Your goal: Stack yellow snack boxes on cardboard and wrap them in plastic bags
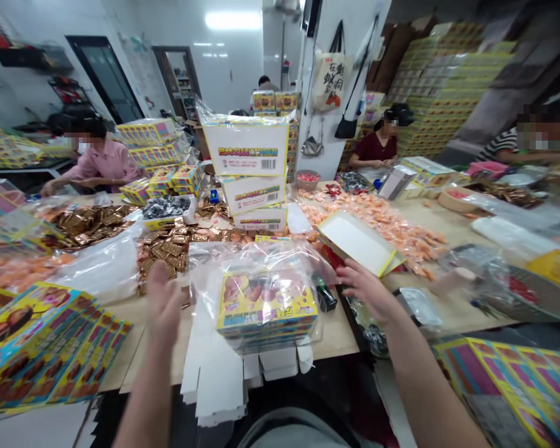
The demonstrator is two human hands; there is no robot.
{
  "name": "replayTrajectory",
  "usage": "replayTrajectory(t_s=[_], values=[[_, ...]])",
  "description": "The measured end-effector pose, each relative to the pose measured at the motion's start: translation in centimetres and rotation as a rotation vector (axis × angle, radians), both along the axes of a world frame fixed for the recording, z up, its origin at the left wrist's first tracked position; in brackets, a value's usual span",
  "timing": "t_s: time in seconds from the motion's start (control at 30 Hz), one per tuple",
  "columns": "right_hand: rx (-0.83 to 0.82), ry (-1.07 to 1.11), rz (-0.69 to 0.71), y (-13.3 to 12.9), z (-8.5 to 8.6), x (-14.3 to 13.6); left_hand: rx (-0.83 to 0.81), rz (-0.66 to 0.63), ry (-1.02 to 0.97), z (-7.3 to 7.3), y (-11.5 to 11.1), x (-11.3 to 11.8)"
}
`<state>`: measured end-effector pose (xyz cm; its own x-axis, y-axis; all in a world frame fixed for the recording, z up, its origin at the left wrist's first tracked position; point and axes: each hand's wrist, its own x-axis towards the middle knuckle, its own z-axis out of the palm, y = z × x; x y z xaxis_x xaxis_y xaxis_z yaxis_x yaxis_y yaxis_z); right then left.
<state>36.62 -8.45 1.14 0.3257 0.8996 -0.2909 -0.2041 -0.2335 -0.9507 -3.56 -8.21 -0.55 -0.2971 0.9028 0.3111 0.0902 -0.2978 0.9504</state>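
In front of me a stack of yellow printed boxes [268, 305] sits inside a clear plastic bag [205, 264], its top loose and crumpled. To the left of it, my left hand [164, 305] is raised with fingers stretched out, slightly blurred, holding nothing. On the other side my right hand [366, 286] has its fingers apart, close to the bag's right edge and a white-lined open box [354, 239]. Whether its fingertips touch either one I cannot tell. Flat white cardboard pieces [219, 379] lie beneath the bagged stack and stick out over the table edge.
Bagged boxes [252, 149] stand tall behind the stack. Brown-gold sachets [165, 249] lie left, orange packets [378, 218] right. A black tape dispenser [325, 295] is beside the bag. Box rows [51, 348] flank me, others [518, 386] at right. Several people work around the table.
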Motion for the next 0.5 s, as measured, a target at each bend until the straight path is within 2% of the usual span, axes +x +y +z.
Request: replayTrajectory(t_s=[0.03,0.07,0.1,0.13,0.2,0.27,0.3,0.37,0.43,0.5], values=[[-0.124,0.077,0.156,0.4,-1.5,0.0,0.169,-0.037,0.13,2.0,-1.1,-0.7],[-0.195,0.143,0.286,0.9,-2.4,-0.2,0.235,-0.158,0.339,4.1,-2.3,-0.8],[-0.224,0.183,0.382,1.4,-2.9,-0.6,0.256,-0.227,0.563,6.1,-3.3,-0.3],[-0.211,0.185,0.43,2.1,-2.8,-1.1,0.295,-0.262,0.715,7.8,-4.0,0.7],[-0.091,0.117,0.43,3.6,-1.6,-2.3,0.286,-0.358,0.823,10.2,-4.3,3.5],[0.087,0.081,0.378,4.8,0.4,-3.2,0.286,-0.454,0.968,11.4,-2.8,5.8],[0.183,0.102,0.351,5.0,1.3,-3.6,0.3,-0.456,1.037,11.6,-1.7,6.4],[0.352,0.171,0.314,4.5,2.0,-4.5,0.31,-0.331,1.064,11.5,0.9,6.2],[0.482,0.133,0.236,2.7,1.0,-5.9,0.244,-0.131,0.849,11.3,3.1,5.1],[0.522,-0.09,0.145,0.4,-1.3,-7.7,0.146,-0.026,0.55,11.0,4.6,4.0]])
